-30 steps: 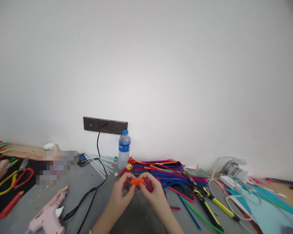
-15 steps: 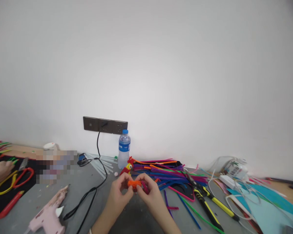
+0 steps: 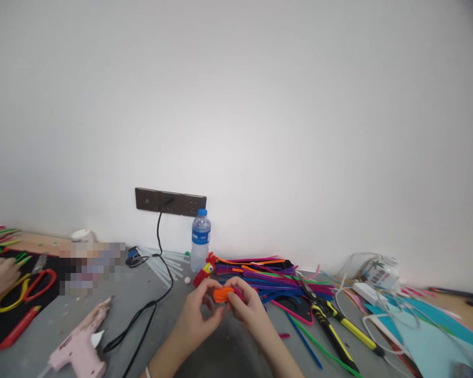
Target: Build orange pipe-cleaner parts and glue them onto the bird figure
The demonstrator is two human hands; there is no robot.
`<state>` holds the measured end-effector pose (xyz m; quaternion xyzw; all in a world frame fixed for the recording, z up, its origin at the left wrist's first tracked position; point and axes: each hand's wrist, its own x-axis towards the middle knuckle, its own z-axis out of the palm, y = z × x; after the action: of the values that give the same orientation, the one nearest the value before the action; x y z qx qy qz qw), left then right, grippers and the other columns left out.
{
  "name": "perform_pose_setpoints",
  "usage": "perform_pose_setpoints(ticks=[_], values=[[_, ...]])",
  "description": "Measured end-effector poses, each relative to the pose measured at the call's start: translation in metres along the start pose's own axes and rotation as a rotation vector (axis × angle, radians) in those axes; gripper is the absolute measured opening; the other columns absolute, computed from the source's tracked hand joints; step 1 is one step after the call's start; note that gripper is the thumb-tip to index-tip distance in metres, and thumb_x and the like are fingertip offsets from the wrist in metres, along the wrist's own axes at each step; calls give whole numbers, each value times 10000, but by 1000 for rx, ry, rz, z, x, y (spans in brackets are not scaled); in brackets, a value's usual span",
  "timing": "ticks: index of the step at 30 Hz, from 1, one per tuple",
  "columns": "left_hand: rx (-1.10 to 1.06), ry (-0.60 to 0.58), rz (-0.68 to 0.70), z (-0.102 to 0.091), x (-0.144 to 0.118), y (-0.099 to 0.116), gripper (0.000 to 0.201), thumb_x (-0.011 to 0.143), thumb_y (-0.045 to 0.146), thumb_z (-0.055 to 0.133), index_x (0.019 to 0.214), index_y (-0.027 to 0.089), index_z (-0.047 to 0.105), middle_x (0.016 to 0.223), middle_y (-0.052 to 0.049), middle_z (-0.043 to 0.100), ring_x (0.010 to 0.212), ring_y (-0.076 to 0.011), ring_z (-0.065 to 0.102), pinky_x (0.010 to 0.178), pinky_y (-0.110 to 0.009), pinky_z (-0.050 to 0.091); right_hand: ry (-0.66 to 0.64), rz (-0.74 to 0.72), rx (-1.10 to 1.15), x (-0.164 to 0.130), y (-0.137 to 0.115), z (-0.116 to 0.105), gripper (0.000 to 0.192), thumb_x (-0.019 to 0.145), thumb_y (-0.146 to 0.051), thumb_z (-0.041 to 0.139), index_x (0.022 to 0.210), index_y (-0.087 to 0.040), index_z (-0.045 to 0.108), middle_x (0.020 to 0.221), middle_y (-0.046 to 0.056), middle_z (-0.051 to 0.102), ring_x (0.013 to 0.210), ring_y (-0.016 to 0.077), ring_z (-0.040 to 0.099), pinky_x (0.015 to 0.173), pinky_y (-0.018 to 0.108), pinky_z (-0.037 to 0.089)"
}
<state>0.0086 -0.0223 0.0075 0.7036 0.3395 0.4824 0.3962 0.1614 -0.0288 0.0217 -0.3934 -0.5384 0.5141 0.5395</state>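
The left hand (image 3: 197,315) and the right hand (image 3: 249,310) meet low in the frame, at about 6 o'clock, above the grey table (image 3: 220,352). Between them sits a small orange pipe-cleaner piece (image 3: 223,294). The left fingers are curled nearly closed, thumb and forefinger pinching its left end. The right fingers close on its right end, with what seems to be a magenta strand (image 3: 238,294) tucked under them, though the view there is too small to be sure.

At 12 o'clock from the hands stands a water bottle (image 3: 201,241), with a red chicken figure (image 3: 205,270) just below it. A pile of coloured pipe cleaners (image 3: 268,273) lies at 2 o'clock, yellow-handled scissors (image 3: 331,323) at 3 o'clock, and a pink glue gun (image 3: 81,344) at 8 o'clock.
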Motion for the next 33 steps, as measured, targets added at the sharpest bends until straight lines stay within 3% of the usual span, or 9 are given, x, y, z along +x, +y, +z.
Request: perform_pose_setpoints(ticks=[5,15,24,33], values=[[92,23,47,0,0,0,252,695,35,535,882,184,617,804,-21,674,684,-170,662,653,-247,524,-48,28,12,-2,1,2,207,728,-350,660,769,-197,526,510,-80,492,410,72,364,407,178,243],[160,62,146,-4,0,-1,139,738,102,580,830,184,643,786,-27,698,718,-178,673,659,-236,526,-65,14,-73,-5,-13,0,229,726,-359,684,731,-188,532,590,-56,507,522,98,425,499,209,317],[245,85,184,-5,0,3,138,726,102,575,826,187,616,726,-3,673,611,-149,610,590,-224,487,-81,56,-24,-7,-9,0,305,728,-431,710,784,-198,521,607,-75,423,490,75,284,455,207,217],[376,94,343,-10,-2,6,205,729,26,562,812,210,596,718,9,639,647,-141,598,617,-220,480,-96,63,-51,-8,-12,3,238,713,-332,682,762,-203,488,624,-70,415,532,88,314,486,207,242]])
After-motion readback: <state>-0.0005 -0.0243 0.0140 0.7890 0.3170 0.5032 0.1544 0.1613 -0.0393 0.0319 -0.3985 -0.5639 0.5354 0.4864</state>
